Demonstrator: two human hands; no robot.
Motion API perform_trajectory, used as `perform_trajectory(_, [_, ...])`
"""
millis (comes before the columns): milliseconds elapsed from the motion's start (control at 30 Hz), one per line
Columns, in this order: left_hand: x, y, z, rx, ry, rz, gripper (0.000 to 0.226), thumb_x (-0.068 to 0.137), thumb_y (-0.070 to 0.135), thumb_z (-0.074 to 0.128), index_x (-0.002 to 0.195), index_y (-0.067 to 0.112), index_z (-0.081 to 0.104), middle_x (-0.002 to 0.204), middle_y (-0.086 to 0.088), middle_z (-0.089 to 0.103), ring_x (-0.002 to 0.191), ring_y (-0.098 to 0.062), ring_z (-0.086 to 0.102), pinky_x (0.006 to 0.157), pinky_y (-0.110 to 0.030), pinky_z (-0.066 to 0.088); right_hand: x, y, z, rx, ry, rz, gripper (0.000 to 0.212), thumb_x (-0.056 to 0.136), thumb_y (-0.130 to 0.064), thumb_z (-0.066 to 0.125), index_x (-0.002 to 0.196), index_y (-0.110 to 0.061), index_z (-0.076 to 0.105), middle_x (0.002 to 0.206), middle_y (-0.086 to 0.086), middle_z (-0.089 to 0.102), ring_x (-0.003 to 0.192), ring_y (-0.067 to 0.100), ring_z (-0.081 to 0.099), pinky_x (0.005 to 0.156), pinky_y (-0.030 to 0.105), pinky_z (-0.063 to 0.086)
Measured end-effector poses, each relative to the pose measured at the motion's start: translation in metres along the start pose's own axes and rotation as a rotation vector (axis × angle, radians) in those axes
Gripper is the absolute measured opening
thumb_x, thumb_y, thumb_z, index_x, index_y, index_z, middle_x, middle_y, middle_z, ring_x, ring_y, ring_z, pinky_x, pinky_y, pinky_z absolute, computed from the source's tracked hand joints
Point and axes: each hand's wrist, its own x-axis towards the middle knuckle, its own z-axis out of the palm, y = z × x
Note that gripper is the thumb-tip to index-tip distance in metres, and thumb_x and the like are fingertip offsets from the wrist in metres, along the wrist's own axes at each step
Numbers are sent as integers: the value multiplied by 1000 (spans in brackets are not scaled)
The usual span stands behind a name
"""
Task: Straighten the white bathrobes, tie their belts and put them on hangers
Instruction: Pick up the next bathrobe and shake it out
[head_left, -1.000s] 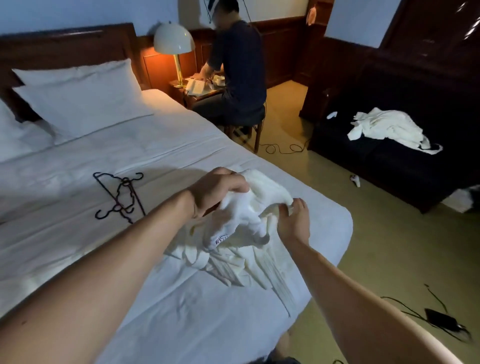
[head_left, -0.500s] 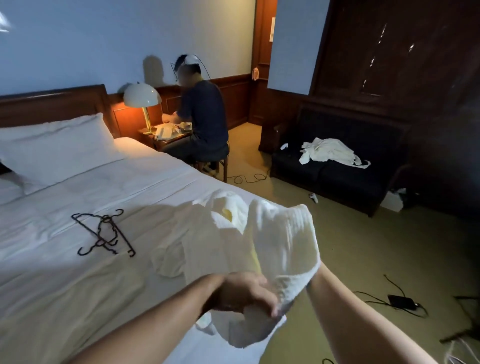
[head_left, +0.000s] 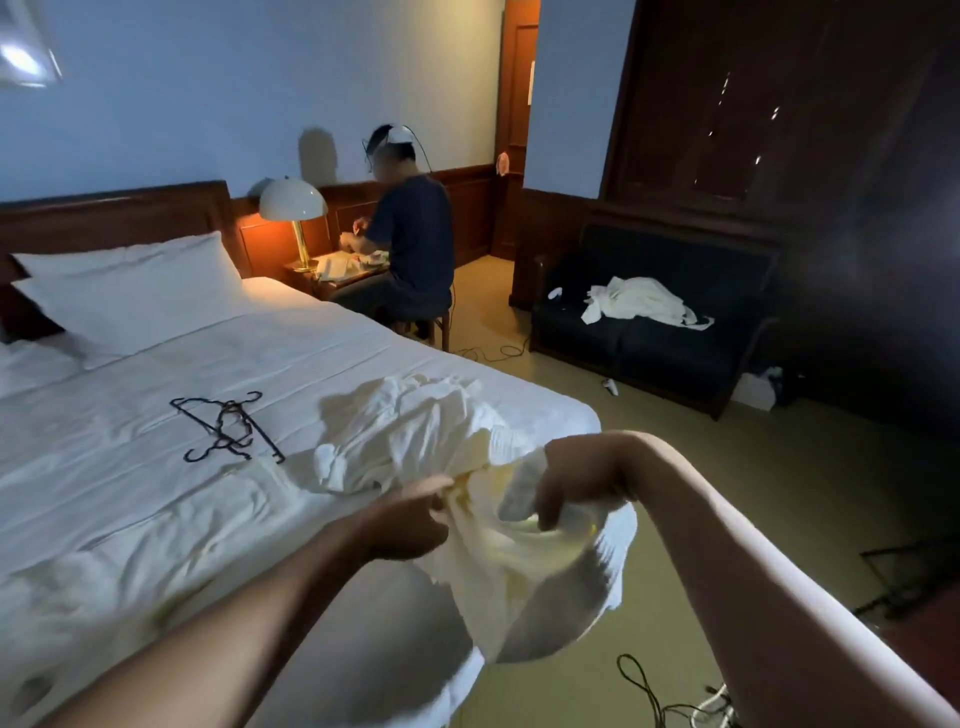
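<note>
Head view, bathrobe: a crumpled white bathrobe (head_left: 441, 441) is lying partly on the bed (head_left: 156, 519) near its foot corner, its near end being lifted over the edge, likely to shake it open.
Left hand: the left hand (head_left: 410, 525) is pinching the cloth between thumb and fingers.
Right hand: the right hand (head_left: 576, 483) is gripping a bunched fold, fingers curled round it.
Hangers: dark hangers (head_left: 228, 426) are waiting mid-bed, well apart from the hands.
Second bathrobe: another bathrobe (head_left: 644, 301) is heaped on the sofa (head_left: 649, 353).
Writing: none is showing legibly.
</note>
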Motion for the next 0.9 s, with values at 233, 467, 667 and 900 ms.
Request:
perform_trajectory(233, [-60,95,1,190,-107,436,55,87,45,69,135,23,53,124,2,57,113,-20,54,99,-27,48,-144,-82,6,-403,-33,63,37,81,-11,77,118,-11,71,105,7,74,98,26,71,90,36,58])
perform_trajectory(467, [-156,68,-34,72,582,312,22,90,42,69,100,23,69,87,8,69,80,-13,69,71,-32,60,-217,-71,68,96,21,-108,60,73,-52,80,118,-14,67,102,4,78,92,24,76,88,42,61])
perform_trajectory(667, [-251,76,-46,9,776,328,27,88,46,62,73,23,60,67,11,59,67,-13,61,62,-30,52,-206,-33,167,874,-95,-531,48,63,-24,94,108,-17,76,107,11,72,98,26,69,85,36,59])
perform_trajectory(900, [-300,107,-13,175,607,181,28,86,43,71,100,18,68,96,1,69,90,-24,66,79,-38,58,-257,-8,191,296,738,-345,20,73,-24,87,81,-16,71,78,-2,66,74,18,60,66,33,50])
